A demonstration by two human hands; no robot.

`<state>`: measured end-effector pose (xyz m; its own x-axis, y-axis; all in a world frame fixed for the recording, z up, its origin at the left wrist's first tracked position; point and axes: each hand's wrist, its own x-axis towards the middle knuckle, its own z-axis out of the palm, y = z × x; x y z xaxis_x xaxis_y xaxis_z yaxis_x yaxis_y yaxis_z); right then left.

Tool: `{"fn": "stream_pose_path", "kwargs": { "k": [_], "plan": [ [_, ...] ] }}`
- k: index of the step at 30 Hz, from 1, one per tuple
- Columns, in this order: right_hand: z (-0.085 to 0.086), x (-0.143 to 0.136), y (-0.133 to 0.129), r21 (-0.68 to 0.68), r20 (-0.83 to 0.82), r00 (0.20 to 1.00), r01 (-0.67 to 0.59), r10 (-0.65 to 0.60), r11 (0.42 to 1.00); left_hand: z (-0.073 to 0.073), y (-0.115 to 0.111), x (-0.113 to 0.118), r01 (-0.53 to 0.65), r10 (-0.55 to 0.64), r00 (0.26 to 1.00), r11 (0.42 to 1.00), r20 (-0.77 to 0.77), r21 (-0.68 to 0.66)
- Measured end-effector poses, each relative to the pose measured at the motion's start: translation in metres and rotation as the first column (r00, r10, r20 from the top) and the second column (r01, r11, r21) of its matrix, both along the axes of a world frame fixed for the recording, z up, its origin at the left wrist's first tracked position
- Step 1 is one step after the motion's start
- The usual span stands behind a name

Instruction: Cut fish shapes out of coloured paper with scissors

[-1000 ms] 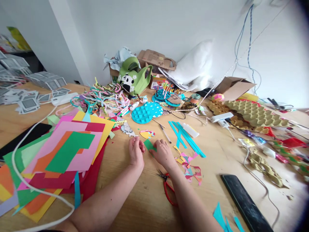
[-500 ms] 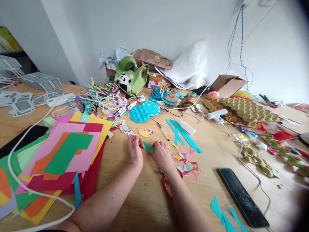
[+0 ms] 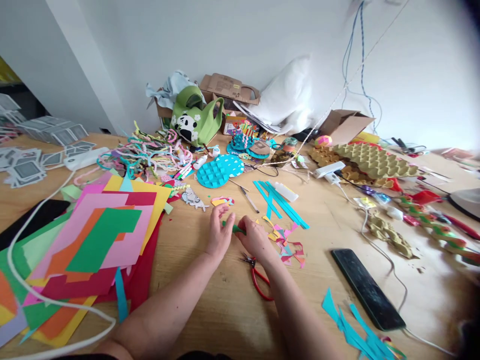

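Near the middle of the table, a small piece of green paper point(image 3: 237, 228) spans the gap between my hands, seen narrow, as if bent or edge-on. My right hand point(image 3: 255, 239) pinches its right end with curled fingers. My left hand point(image 3: 218, 234) is at the other end, thumb against the paper and fingers bent; its exact grip is partly hidden. Red-handled pliers point(image 3: 255, 283) lie below my right wrist, jaws towards the hands. Just beyond my left fingers is a small yellow and pink paper cutout point(image 3: 222, 201). Colourful paper scraps point(image 3: 288, 245) lie right of my right hand.
Stacked coloured paper sheets point(image 3: 129, 240) cover the left side, crossed by a white cable point(image 3: 15, 272). Blue strips point(image 3: 285, 205), a pen point(image 3: 249, 200) and a blue textured disc point(image 3: 213, 172) lie beyond. A phone point(image 3: 367, 287) and egg cartons point(image 3: 375, 162) are on the right.
My left hand has moved right, closer to my right hand, and the green paper looks narrower between them. The pliers show more fully. The whole view has shifted slightly.
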<state>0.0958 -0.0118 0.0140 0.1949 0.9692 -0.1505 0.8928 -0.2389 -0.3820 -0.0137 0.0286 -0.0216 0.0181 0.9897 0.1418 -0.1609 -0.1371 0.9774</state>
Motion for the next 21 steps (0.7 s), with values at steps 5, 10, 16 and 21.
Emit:
{"fn": "stream_pose_path", "kwargs": {
  "k": [5,10,16,21],
  "plan": [
    [0.01,0.016,-0.006,0.089,-0.113,0.993,0.027,-0.016,0.996,-0.009,-0.005,0.003,0.267,-0.265,0.952,0.964,-0.153,-0.009],
    [0.012,0.031,-0.012,0.19,-0.221,0.975,0.041,0.002,0.981,-0.009,-0.005,0.002,0.343,-0.352,0.917,0.936,-0.189,-0.079],
    [0.016,0.051,-0.059,0.28,-0.099,0.995,0.054,-0.027,0.958,-0.001,-0.003,0.001,0.26,-0.283,0.95,0.951,-0.135,-0.167],
    [-0.006,0.047,-0.109,0.2,0.069,0.983,-0.183,0.172,0.963,0.0,-0.005,0.002,0.273,-0.284,0.959,0.937,-0.022,-0.218]
  ]
}}
